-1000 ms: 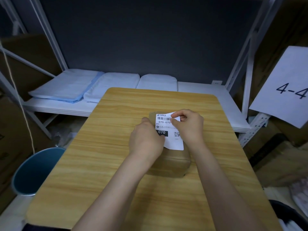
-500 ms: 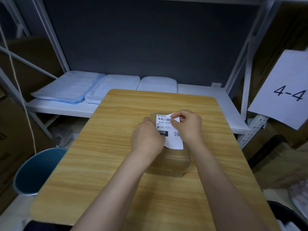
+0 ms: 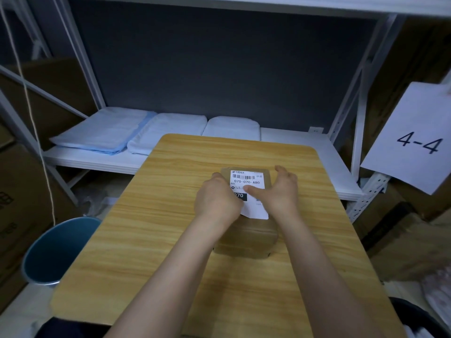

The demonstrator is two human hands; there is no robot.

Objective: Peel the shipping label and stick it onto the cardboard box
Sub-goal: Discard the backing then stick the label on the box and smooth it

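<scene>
Pressing shipping label (image 3: 249,184) onto cardboard box (image 3: 246,237), mid wooden worktop (image 3: 156,215).
Left hand (image 3: 217,200) lying curled on the label; right hand (image 3: 280,191) spreading wide, thumb pressing it. Beyond the box: white shelf (image 3: 305,152) carrying folded cloths (image 3: 136,132).

label (image 3: 249,181) white, black barcode | box (image 3: 246,237) brown | table (image 3: 170,215) light woodgrain | bin (image 3: 56,252) perhaps teal

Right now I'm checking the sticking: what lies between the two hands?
In the head view, the white shipping label on the cardboard box lies between the left hand and right hand.
</scene>
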